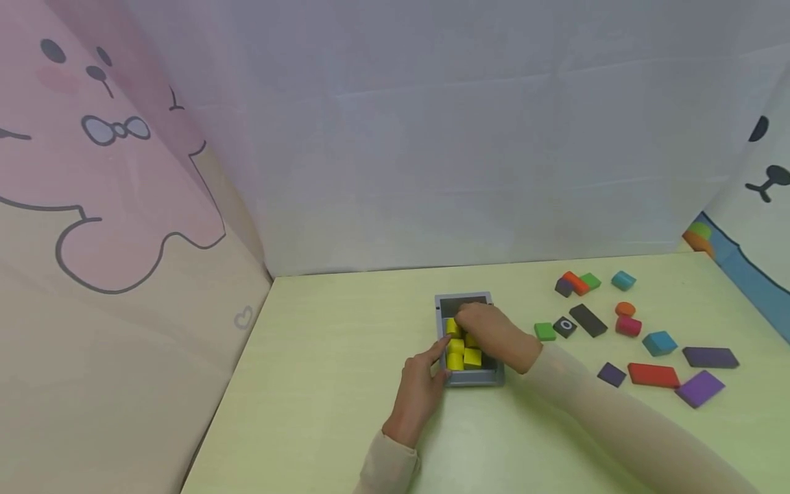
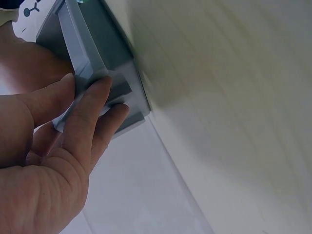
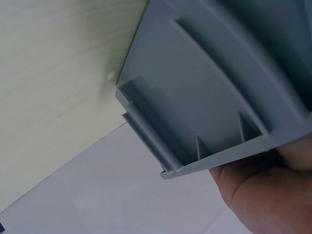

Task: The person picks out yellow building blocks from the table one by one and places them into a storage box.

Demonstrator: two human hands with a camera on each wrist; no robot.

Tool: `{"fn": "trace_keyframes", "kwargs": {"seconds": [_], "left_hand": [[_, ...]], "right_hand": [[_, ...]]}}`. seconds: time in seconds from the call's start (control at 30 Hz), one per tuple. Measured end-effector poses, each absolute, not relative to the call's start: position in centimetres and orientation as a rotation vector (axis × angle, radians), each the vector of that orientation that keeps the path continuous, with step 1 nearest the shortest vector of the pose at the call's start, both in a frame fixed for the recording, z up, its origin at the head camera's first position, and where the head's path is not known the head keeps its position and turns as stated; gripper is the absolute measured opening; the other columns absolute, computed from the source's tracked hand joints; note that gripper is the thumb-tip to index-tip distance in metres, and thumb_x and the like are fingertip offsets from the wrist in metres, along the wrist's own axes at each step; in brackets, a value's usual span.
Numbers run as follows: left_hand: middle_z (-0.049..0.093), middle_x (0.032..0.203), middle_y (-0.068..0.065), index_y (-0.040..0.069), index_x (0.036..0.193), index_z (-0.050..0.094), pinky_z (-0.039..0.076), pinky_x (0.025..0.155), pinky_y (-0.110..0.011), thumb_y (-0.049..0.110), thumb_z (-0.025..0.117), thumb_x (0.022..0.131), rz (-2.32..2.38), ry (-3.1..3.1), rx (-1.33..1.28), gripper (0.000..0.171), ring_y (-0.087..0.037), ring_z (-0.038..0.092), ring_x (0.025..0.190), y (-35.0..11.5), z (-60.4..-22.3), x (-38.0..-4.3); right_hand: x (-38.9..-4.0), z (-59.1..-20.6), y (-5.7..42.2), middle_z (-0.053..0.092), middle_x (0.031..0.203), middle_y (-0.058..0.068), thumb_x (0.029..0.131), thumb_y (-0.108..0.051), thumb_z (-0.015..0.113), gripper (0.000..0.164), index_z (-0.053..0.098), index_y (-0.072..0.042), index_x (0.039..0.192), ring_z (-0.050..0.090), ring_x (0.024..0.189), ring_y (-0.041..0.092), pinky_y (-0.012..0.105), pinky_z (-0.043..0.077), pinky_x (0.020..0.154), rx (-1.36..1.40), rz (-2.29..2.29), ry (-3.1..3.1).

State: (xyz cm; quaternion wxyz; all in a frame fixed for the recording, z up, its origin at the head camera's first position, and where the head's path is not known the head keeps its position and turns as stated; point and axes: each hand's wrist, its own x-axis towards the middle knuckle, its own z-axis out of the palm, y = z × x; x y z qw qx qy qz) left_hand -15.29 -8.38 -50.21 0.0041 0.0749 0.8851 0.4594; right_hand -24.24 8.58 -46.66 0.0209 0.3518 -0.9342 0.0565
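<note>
A grey box (image 1: 472,379) stands on the table with several yellow blocks (image 1: 472,358) in it, some shaped like cubes and some like cylinders. My left hand (image 1: 421,390) holds the box by its left wall near the front. In the left wrist view, its thumb and fingers (image 2: 80,122) pinch the wall from both sides. From the right, my right hand (image 1: 498,336) reaches over the rim, its fingertips down inside the box among the yellow blocks. Whether those fingertips pinch a block is hidden. The right wrist view has part of that hand (image 3: 273,195) behind the box's ribbed outer wall.
Right of the box lie scattered loose pieces: a green block (image 1: 545,332), a black tile with a white ring (image 1: 564,326), a black bar (image 1: 588,320), a red bar (image 1: 653,375), a purple block (image 1: 700,389) and a blue block (image 1: 660,343). A pale curtain (image 1: 469,171) hangs behind the table.
</note>
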Motion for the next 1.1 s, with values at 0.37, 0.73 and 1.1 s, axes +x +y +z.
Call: {"fn": "trace_keyframes", "kwargs": {"seconds": [0.37, 0.73, 1.1], "left_hand": [[0.062, 0.147, -0.015, 0.009, 0.149, 0.061, 0.050, 0.112, -0.052, -0.009, 0.072, 0.094, 1.437, 2.760, 0.207, 0.060, -0.035, 0.060, 0.136, -8.29, -50.10, -15.31], [0.061, 0.147, -0.016, 0.010, 0.149, 0.062, 0.050, 0.112, -0.052, -0.010, 0.072, 0.093, 1.451, 2.770, 0.238, 0.060, -0.035, 0.061, 0.136, -8.42, -50.21, -15.31], [0.060, 0.149, -0.015, 0.009, 0.150, 0.060, 0.049, 0.113, -0.050, -0.010, 0.072, 0.093, 1.459, 2.754, 0.232, 0.061, -0.034, 0.059, 0.137, -8.45, -50.14, -15.34]], "right_hand": [[-24.34, -46.98, 8.36, 0.069, 0.086, 0.007, 0.089, 0.006, 0.080, 0.014, 0.071, -0.004, 0.091, 0.058, 0.075, 0.018, 0.032, 0.061, 0.075, 1.111, 0.151, -2.906], [-24.72, -47.35, 8.36, 0.070, 0.089, 0.008, 0.090, 0.005, 0.079, 0.012, 0.071, -0.003, 0.095, 0.062, 0.079, 0.019, 0.033, 0.062, 0.078, 1.137, 0.139, -2.904], [-24.67, -47.07, 8.29, 0.071, 0.092, 0.010, 0.091, 0.005, 0.079, 0.013, 0.071, -0.002, 0.099, 0.065, 0.082, 0.021, 0.033, 0.062, 0.081, 1.164, 0.101, -2.915]]}}
